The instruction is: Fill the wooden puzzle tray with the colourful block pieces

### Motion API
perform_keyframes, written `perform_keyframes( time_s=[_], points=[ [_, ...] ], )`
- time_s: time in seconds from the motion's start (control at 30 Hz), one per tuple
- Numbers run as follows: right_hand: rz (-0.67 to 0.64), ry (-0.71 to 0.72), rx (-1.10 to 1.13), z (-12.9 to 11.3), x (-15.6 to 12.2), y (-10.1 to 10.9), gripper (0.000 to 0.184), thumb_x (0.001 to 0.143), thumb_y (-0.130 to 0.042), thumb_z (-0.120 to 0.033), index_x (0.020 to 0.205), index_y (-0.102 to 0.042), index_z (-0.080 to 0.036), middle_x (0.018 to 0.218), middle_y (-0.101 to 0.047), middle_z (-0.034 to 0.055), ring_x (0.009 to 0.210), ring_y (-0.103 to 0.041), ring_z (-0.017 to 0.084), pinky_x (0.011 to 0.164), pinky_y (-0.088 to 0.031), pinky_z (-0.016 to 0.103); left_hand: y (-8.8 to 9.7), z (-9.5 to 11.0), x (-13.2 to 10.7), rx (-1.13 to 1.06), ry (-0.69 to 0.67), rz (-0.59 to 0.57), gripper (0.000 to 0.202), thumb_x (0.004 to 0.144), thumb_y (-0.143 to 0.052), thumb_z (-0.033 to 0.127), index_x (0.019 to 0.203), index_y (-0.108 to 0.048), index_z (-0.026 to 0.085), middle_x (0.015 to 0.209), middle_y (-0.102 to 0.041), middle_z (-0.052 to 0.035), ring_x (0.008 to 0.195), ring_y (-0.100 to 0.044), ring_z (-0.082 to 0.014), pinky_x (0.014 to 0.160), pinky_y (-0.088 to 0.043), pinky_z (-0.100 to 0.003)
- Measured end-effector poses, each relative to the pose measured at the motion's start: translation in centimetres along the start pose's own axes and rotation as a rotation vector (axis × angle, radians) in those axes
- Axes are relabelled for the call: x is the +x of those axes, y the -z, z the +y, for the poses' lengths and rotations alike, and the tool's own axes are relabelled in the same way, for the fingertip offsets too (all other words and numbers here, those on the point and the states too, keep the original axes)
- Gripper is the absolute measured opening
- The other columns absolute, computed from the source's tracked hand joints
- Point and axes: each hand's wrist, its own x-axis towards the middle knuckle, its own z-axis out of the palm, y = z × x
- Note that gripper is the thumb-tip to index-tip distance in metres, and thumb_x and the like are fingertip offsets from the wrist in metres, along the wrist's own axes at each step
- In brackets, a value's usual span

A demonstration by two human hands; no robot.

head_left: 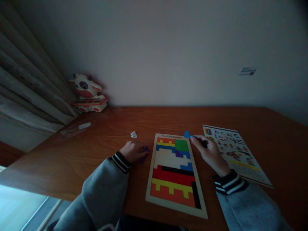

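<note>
A wooden puzzle board (176, 210) lies in front of me, filled at its top and bottom with coloured pieces; bare wood shows across its middle. Between thumb and fingers, my right hand (209, 152) pinches a blue puzzle piece (187, 134) over the board's upper right corner. Something dark, possibly a black piece, shows within that hand; I cannot tell its shape. Left of the board, my left hand (132, 151) rests low with its fingers closed on a purple puzzle piece (143, 156), partly hidden by them.
A printed sheet of figures (232, 150) lies right of the board, partly under my right forearm. Small white strips (133, 134) sit beyond my left hand. A cow-shaped toy (88, 93) stands at the back left, near a curtain (31, 70). A white label (84, 125) lies on the left.
</note>
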Motion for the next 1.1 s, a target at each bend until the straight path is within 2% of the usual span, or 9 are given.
perform_keyframes(
  time_s=[0.1, 0.2, 0.33, 0.43, 0.57, 0.7, 0.87, 0.97, 1.1],
  points=[
    [0.009, -0.012, 0.015, 0.1, 0.1, 0.0, 0.041, 0.086, -0.058, -0.056, 0.095, -0.069, -0.018, 0.085, -0.071, 0.007, 0.079, -0.063, 0.021, 0.069, -0.049, 0.032, -0.2, 1.7, 0.8, -0.038, -0.039, 0.092, 0.023, 0.087, -0.066, 0.035, 0.105, -0.072, 0.022, 0.098, -0.075, -0.0049, 0.087, -0.071, -0.0182, 0.082, -0.055, -0.027],
    [0.005, -0.009, 0.018, 0.0, 0.2, 0.0, 0.041, 0.086, -0.057, -0.056, 0.096, -0.069, -0.017, 0.088, -0.072, 0.0078, 0.08, -0.063, 0.021, 0.07, -0.048, 0.032, -1.4, 4.7, 2.6, -0.107, -0.141, 0.143, 0.02, 0.089, -0.064, 0.034, 0.1, -0.071, 0.02, 0.098, -0.075, -0.0058, 0.087, -0.071, -0.0175, 0.084, -0.055, -0.027],
    [0.0, -0.004, 0.034, 0.1, 0.2, 0.0, 0.042, 0.087, -0.057, -0.055, 0.098, -0.069, -0.016, 0.091, -0.071, 0.0085, 0.083, -0.063, 0.021, 0.07, -0.048, 0.032, -4.0, 8.7, 5.9, -0.127, -0.345, 0.026, 0.017, 0.092, -0.061, 0.03, 0.099, -0.071, 0.018, 0.102, -0.073, -0.0072, 0.091, -0.07, -0.0171, 0.084, -0.054, -0.026],
    [-0.005, -0.001, 0.053, 0.4, 0.2, -0.1, 0.041, 0.087, -0.057, -0.054, 0.099, -0.068, -0.017, 0.091, -0.072, 0.008, 0.086, -0.063, 0.021, 0.072, -0.049, 0.032, -5.8, 10.2, 7.6, -0.057, -0.407, -0.036, 0.016, 0.093, -0.06, 0.028, 0.095, -0.071, 0.017, 0.098, -0.074, -0.0067, 0.089, -0.07, -0.0178, 0.082, -0.054, -0.026],
    [-0.001, -0.001, 0.063, 0.4, 0.3, -0.1, 0.041, 0.087, -0.057, -0.054, 0.099, -0.068, -0.017, 0.09, -0.071, 0.0077, 0.086, -0.063, 0.021, 0.075, -0.049, 0.033, -7.3, 10.2, 8.4, -0.012, -0.447, -0.09, 0.019, 0.094, -0.058, 0.029, 0.095, -0.072, 0.016, 0.091, -0.074, -0.0072, 0.083, -0.07, -0.0181, 0.078, -0.054, -0.026],
    [-0.006, 0.02, 0.069, 0.3, 0.3, -0.1, 0.04, 0.087, -0.056, -0.054, 0.098, -0.068, -0.018, 0.088, -0.071, 0.0073, 0.082, -0.063, 0.021, 0.073, -0.049, 0.033, -8.1, 9.9, 8.3, -0.027, -0.467, -0.063, 0.024, 0.096, -0.055, 0.034, 0.094, -0.073, 0.018, 0.092, -0.075, -0.0083, 0.088, -0.07, -0.0189, 0.084, -0.054, -0.029],
    [0.003, 0.023, 0.044, 0.1, 0.3, 0.0, 0.041, 0.087, -0.056, -0.054, 0.098, -0.069, -0.017, 0.086, -0.072, 0.0071, 0.078, -0.062, 0.02, 0.067, -0.048, 0.031, -7.7, 9.8, 7.4, 0.004, -0.577, 0.001, 0.03, 0.097, -0.052, 0.038, 0.096, -0.074, 0.017, 0.103, -0.075, -0.0095, 0.1, -0.068, -0.0228, 0.092, -0.054, -0.035],
    [-0.002, 0.018, 0.032, -0.1, 0.2, 0.0, 0.041, 0.088, -0.056, -0.055, 0.098, -0.069, -0.017, 0.084, -0.071, 0.0064, 0.074, -0.061, 0.019, 0.065, -0.047, 0.03, -7.3, 9.7, 6.6, 0.009, -0.64, -0.005, 0.03, 0.096, -0.052, 0.038, 0.102, -0.073, 0.017, 0.108, -0.074, -0.0089, 0.104, -0.068, -0.0231, 0.093, -0.054, -0.035],
    [0.006, 0.016, 0.024, -0.2, 0.2, -0.1, 0.042, 0.087, -0.055, -0.056, 0.096, -0.069, -0.017, 0.082, -0.071, 0.0062, 0.071, -0.06, 0.018, 0.063, -0.047, 0.029, -7.2, 9.5, 6.1, 0.013, -0.651, -0.023, 0.032, 0.097, -0.051, 0.037, 0.109, -0.07, 0.014, 0.114, -0.072, -0.011, 0.109, -0.066, -0.0241, 0.095, -0.054, -0.037]
  ],
)
